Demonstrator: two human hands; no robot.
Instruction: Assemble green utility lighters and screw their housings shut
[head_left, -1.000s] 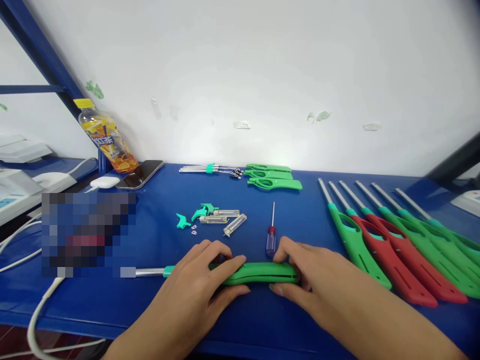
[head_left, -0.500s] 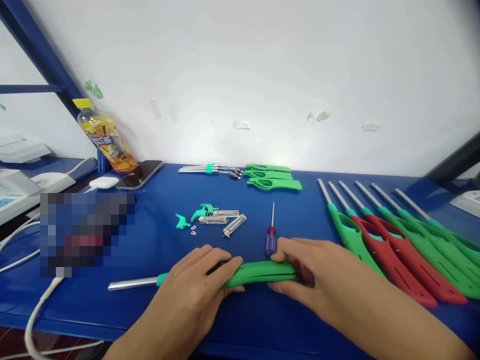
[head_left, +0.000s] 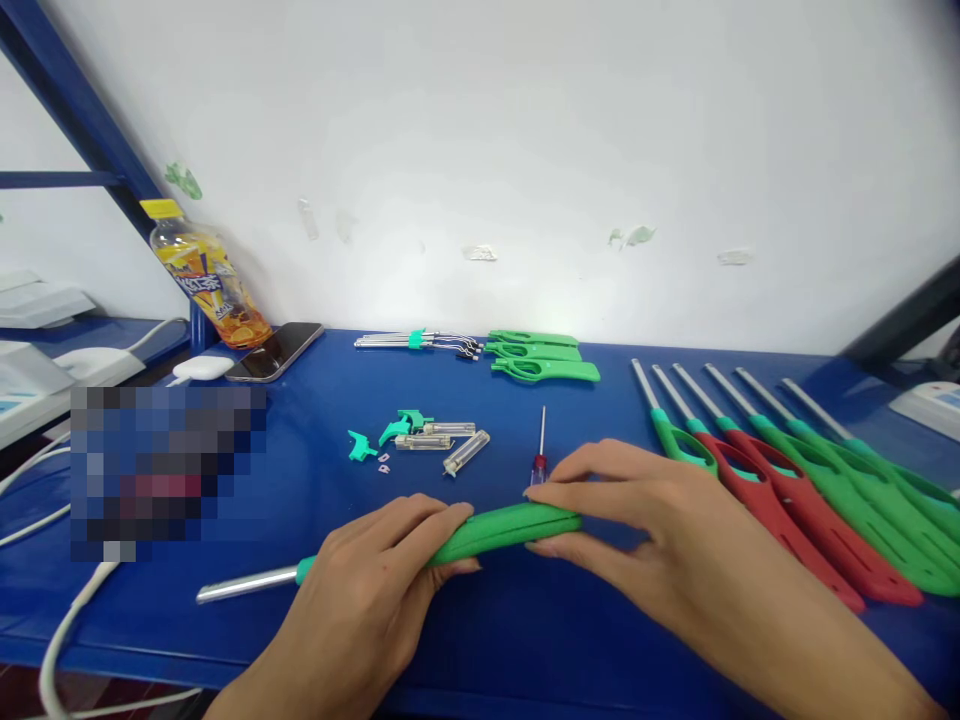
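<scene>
A green long-necked lighter [head_left: 510, 530] lies across the front of the table, its metal tube pointing left and its handle's right end tipped slightly up. My left hand [head_left: 382, 570] is closed around the trigger part, which it hides. With thumb and fingers, my right hand [head_left: 622, 500] pinches the handle's right end; a seam runs along the handle there. Just behind my right fingertips lies a screwdriver [head_left: 539, 468], its handle partly covered. Beyond my left hand are teal triggers [head_left: 362, 446], clear fuel tanks [head_left: 466, 453] and tiny pink pieces [head_left: 384, 463].
Several green and red lighters [head_left: 787, 500] lie in a row at right. Green handle shells [head_left: 551, 371] and metal tubes with wires [head_left: 390, 341] lie near the wall. At left are a drink bottle [head_left: 214, 285], a phone [head_left: 277, 352], a white charger [head_left: 202, 369] and a pixelated patch.
The lighter has tilted, its tube end dropping slightly left and its handle end rising. My right hand's fingers have straightened along the handle and now cover more of the screwdriver.
</scene>
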